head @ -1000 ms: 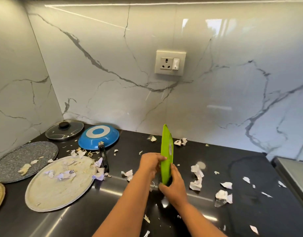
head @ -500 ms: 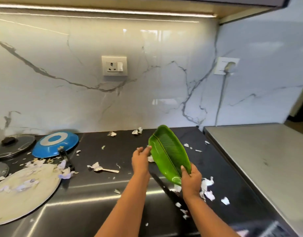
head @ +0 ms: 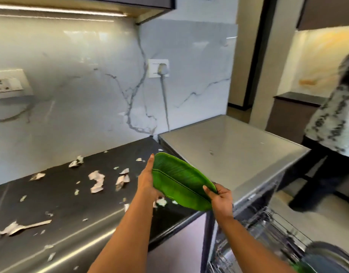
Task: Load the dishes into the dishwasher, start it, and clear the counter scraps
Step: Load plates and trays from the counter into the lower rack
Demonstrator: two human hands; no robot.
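Plate (head: 181,181), between left hand (head: 148,184) and right hand (head: 221,200), has moved toward dishwasher (head: 238,154)

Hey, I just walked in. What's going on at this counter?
A person holds a green leaf-shaped plate above the edge of the dark counter. The right hand pinches its near end, and the left hand steadies the other side with straight fingers. Just to the right, the dishwasher's wire rack is pulled out. Torn scraps lie scattered over the counter. A second person stands farther right.
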